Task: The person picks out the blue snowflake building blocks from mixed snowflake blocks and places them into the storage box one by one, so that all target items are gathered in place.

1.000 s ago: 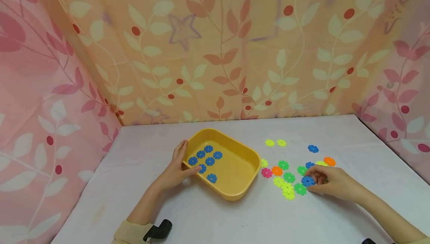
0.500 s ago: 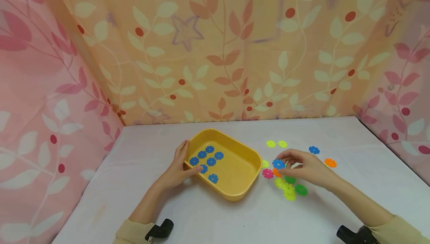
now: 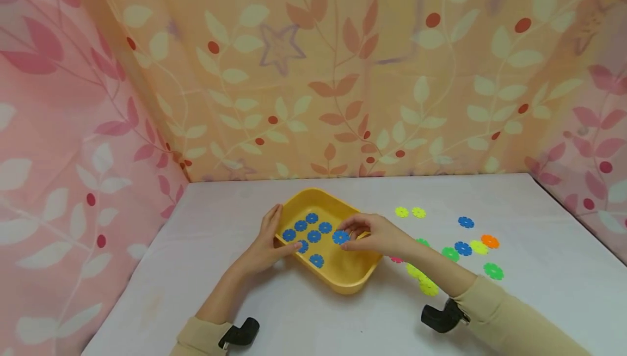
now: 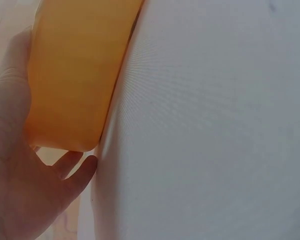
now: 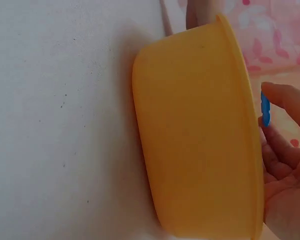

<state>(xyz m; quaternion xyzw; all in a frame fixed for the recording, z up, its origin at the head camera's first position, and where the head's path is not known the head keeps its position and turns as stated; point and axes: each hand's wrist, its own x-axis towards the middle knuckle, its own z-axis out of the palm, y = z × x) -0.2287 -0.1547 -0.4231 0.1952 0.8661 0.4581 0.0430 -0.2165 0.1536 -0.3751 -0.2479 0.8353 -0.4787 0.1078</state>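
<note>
A yellow plastic tub (image 3: pixel 351 273) stands on the table, with several blue notched plastic discs (image 3: pixel 314 236) lying flat inside its left part. My left hand (image 3: pixel 263 251) grips the tub's left side, thumb over the rim and fingers along the outside. In the left wrist view, that hand (image 4: pixel 25 185) lies against the outer wall of the tub (image 4: pixel 80 75). My right hand (image 3: pixel 379 234) is over the tub and pinches another blue disc (image 3: pixel 340 237) between thumb and fingers. Seen from the right wrist, this disc (image 5: pixel 265 107) is edge-on, just above the rim.
Right of the tub, loose discs lie scattered: yellow (image 3: pixel 428 286), green (image 3: pixel 493 271), orange (image 3: pixel 490 241) and blue (image 3: pixel 466 222). My right forearm hides some of them. A flowered curtain (image 3: pixel 343 100) stands behind the white-covered table (image 3: pixel 313 323).
My right hand has carried the pinched blue disc leftward from the scattered discs to above the tub. A green disc now lies farther right. My left hand keeps its grip on the tub.
</note>
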